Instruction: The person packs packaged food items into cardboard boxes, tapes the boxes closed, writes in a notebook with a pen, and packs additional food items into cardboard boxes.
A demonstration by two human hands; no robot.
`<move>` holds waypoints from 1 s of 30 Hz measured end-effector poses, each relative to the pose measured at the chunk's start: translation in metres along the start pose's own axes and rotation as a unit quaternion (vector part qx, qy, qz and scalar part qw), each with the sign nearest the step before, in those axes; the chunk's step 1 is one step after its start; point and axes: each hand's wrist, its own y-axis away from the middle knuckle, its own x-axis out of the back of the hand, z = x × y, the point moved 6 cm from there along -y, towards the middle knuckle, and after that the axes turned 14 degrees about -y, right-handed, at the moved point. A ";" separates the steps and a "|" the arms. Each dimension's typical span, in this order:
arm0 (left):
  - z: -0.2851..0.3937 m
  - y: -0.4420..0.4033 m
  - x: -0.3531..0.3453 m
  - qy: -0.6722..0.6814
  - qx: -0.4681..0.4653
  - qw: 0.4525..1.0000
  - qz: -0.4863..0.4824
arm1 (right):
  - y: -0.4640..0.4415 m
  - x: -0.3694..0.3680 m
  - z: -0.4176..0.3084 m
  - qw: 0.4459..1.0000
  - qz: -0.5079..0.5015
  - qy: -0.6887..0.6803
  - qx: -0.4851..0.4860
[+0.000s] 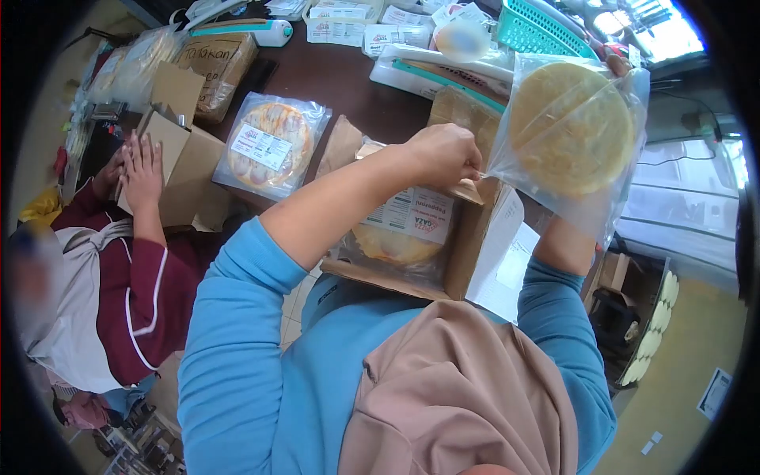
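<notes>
A round pizza in a clear plastic bag (570,131) is held up at the right, its plain pale crust facing me. My left hand (447,154) pinches the bag's left edge. Behind the bag, my right hand (617,66) grips its upper right corner; most of that hand is hidden. Below my left forearm stands an open cardboard box (465,253), flaps up. Inside it lies another bagged pizza (396,247) with a printed label. A third bagged, labelled pizza (294,131) rests flat on the dark table (328,79), left of the box.
At the left, a co-worker's hands (142,170) press on another cardboard box (194,170). A taped brown parcel (218,75) and a white-and-teal device (253,32) stand beyond it. Stacks of labels (340,28) and a turquoise basket (542,32) line the far side.
</notes>
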 end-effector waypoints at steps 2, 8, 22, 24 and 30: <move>-0.006 0.001 -0.006 0.061 0.026 0.998 -0.013 | 0.008 -0.018 -0.008 1.000 0.008 0.013 0.020; -0.017 0.005 -0.027 0.164 0.040 0.984 0.051 | 0.031 -0.105 0.004 0.861 -0.281 0.334 0.260; -0.027 0.080 0.048 -0.244 0.095 0.964 0.051 | 0.029 -0.161 -0.028 0.887 -0.427 0.080 0.155; -0.032 0.070 0.044 -0.296 0.051 0.949 0.097 | 0.028 -0.147 -0.032 0.900 -0.353 0.174 0.189; -0.061 0.056 0.052 -0.209 0.154 0.965 0.030 | -0.003 -0.088 -0.006 0.762 -0.179 0.573 0.243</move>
